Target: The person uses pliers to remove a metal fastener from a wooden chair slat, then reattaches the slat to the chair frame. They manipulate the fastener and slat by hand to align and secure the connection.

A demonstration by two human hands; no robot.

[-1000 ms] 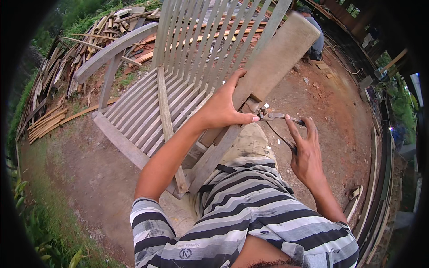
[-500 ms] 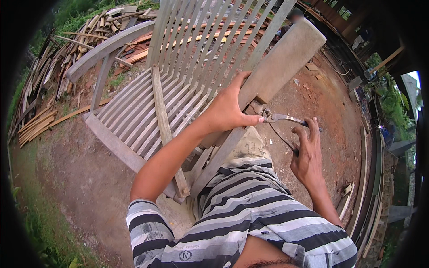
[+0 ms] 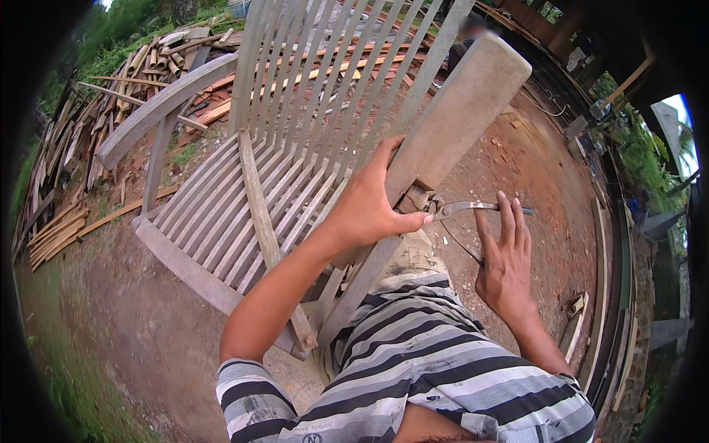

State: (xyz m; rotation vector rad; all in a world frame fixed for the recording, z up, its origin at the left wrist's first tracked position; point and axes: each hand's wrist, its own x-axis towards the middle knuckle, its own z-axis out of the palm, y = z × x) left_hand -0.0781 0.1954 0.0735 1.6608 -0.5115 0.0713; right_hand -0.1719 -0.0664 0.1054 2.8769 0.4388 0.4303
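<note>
A weathered wooden slatted chair (image 3: 193,284) stands before me, its near armrest (image 3: 461,111) a broad plank. My left hand (image 3: 365,207) clasps the armrest's edge, fingers over its far side and thumb by the jaws of a pair of pincers (image 3: 465,205). Those jaws sit at a notch (image 3: 416,196) under the armrest's end; what they bite on is too small to make out. The pincers' handles are spread apart. My right hand (image 3: 506,262) holds them, with straightened fingers across the upper handle and the lower handle against the thumb side.
A loose wooden strip (image 3: 262,199) lies slantwise across the seat slats. Behind the chair are heaps of scrap wood and bamboo (image 3: 111,133). Long boards (image 3: 598,288) line the right side. Far back, a person (image 3: 461,50) is partly hidden by the chair.
My right fingers have straightened over the upper handle, and the pincers' handles stand somewhat wider apart. My left hand keeps its hold. The whole view has shifted slightly.
</note>
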